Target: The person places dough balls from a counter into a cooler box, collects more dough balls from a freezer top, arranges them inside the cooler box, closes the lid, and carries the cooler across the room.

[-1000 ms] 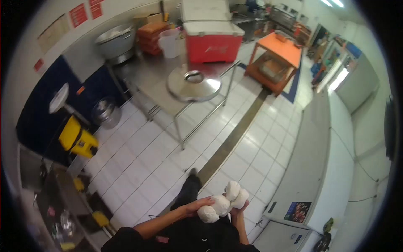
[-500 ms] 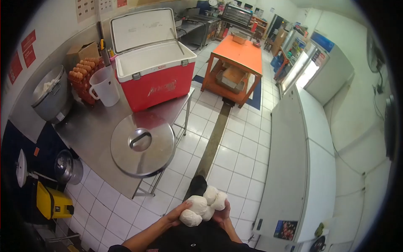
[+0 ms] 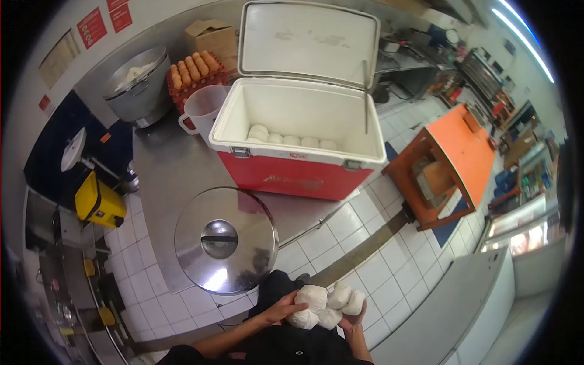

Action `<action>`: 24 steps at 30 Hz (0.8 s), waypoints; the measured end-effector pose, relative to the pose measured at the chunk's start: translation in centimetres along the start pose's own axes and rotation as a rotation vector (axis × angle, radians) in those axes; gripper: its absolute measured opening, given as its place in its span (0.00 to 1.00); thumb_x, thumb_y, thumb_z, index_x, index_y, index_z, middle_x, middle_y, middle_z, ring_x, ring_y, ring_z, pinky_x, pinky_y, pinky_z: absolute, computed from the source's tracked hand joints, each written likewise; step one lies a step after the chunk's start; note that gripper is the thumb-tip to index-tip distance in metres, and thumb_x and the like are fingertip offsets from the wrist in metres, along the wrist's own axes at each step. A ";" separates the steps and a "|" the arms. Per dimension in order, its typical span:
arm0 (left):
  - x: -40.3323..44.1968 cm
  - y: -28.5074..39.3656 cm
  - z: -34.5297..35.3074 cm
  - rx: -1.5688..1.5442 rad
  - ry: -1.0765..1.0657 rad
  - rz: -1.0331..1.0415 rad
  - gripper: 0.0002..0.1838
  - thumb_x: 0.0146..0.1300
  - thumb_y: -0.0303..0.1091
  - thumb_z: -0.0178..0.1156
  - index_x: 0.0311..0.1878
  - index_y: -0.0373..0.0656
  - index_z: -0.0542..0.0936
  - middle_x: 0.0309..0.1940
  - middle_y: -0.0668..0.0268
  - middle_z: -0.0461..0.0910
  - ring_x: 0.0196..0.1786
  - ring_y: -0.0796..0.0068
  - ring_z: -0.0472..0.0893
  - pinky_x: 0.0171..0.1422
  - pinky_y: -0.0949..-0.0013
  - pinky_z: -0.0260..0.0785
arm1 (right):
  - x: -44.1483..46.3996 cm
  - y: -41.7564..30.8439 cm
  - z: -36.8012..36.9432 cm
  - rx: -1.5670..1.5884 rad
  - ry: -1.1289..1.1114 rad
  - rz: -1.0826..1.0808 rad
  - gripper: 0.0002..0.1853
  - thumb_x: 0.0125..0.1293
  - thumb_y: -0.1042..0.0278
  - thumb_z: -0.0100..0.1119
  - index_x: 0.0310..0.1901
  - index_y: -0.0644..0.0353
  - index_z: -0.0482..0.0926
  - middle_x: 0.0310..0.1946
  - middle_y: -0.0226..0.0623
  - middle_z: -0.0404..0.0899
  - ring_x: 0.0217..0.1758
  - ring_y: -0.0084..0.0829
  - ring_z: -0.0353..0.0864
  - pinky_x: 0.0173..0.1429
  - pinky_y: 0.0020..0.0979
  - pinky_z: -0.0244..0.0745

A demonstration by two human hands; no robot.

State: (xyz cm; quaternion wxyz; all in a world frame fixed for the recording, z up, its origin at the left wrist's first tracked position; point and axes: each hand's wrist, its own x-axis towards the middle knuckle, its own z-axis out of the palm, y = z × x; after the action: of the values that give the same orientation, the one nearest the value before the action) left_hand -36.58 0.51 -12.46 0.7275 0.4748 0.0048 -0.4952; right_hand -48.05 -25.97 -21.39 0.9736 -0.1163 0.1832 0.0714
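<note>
Several round white lumps, which look like wrapped dough balls [image 3: 312, 298], are bunched together low in the view in front of my body. My left hand [image 3: 283, 309] presses on the bunch from the left, fingers curled against it. On the right side my right hand [image 3: 353, 319] supports the bunch from below. Ahead stands a red cooler box [image 3: 286, 176] with its white lid [image 3: 309, 41] raised. Several similar white balls [image 3: 292, 140] lie along its floor.
The cooler stands on a steel table [image 3: 164, 182] with a round metal lid [image 3: 226, 240], a plastic jug [image 3: 205, 106], egg trays [image 3: 193, 73] and a large bowl [image 3: 139, 85]. An orange table [image 3: 459, 158] stands right, a yellow bucket [image 3: 100, 201] left.
I have come closer to the steel table, and the view has turned left. The inside of the cooler now shows white balls. The bunch of balls is still between both hands.
</note>
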 end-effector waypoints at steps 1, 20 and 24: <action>1.1 0.3 0.1 -0.016 0.029 0.000 0.36 0.71 0.42 0.67 0.76 0.40 0.65 0.66 0.60 0.75 0.68 0.70 0.74 0.72 0.65 0.67 | 1.3 -1.6 0.7 0.003 0.005 0.033 0.48 0.57 0.25 0.63 0.72 0.53 0.72 0.70 0.44 0.74 0.72 0.52 0.72 0.76 0.61 0.63; 26.3 50.5 -5.6 0.401 0.020 0.042 0.38 0.66 0.42 0.69 0.75 0.41 0.65 0.62 0.58 0.77 0.58 0.67 0.82 0.60 0.57 0.80 | 21.5 -18.8 -0.3 -0.173 -0.074 0.326 0.64 0.52 0.17 0.62 0.80 0.57 0.55 0.72 0.65 0.64 0.75 0.74 0.61 0.77 0.74 0.53; 40.9 45.7 -9.7 0.364 0.019 -0.217 0.34 0.66 0.44 0.68 0.72 0.43 0.69 0.61 0.60 0.78 0.59 0.67 0.82 0.58 0.58 0.80 | 23.1 -22.2 0.1 -0.064 0.039 0.282 0.62 0.52 0.17 0.61 0.78 0.57 0.60 0.71 0.64 0.66 0.73 0.73 0.64 0.74 0.75 0.57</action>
State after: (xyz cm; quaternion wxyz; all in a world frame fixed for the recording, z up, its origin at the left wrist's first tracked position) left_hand 21.91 -19.39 -5.95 0.5722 0.5997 -0.0270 -0.5588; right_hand -22.69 -45.10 -25.45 0.9459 -0.1218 0.2140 0.2112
